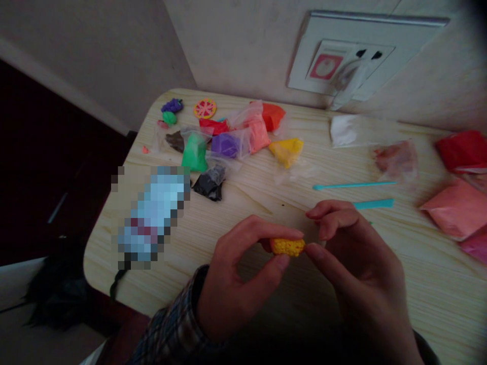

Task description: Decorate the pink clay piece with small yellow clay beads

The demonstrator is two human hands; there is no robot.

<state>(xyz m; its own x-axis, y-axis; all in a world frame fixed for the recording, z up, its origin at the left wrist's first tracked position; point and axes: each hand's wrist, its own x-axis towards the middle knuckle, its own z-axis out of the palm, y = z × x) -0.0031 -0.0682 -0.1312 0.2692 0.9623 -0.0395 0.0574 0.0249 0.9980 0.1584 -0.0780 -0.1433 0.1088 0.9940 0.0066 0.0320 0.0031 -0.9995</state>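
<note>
A small yellow clay piece [288, 247], bumpy all over like a corn cob, is held above the table. My left hand [243, 274] is closed on it, with the thumb below and the index finger along its top. At the piece's right end, the thumb tip of my right hand [357, 258] appears to touch it. The fingers of that hand are bent and apart from the thumb, with nothing clearly gripped. Just beyond my right hand lie a flat blue clay tool [375, 204] and a thin blue stick tool [353, 186].
Bags of clay, including green [195, 153], black [209, 183], purple [225, 145] and yellow [287, 151], lie at the back. Red [462, 151] and pink [458, 207] packs lie right. A blurred-out phone-like object [154, 213] is left. Clay grapes [172, 105] and a round disc [205, 108] sit behind.
</note>
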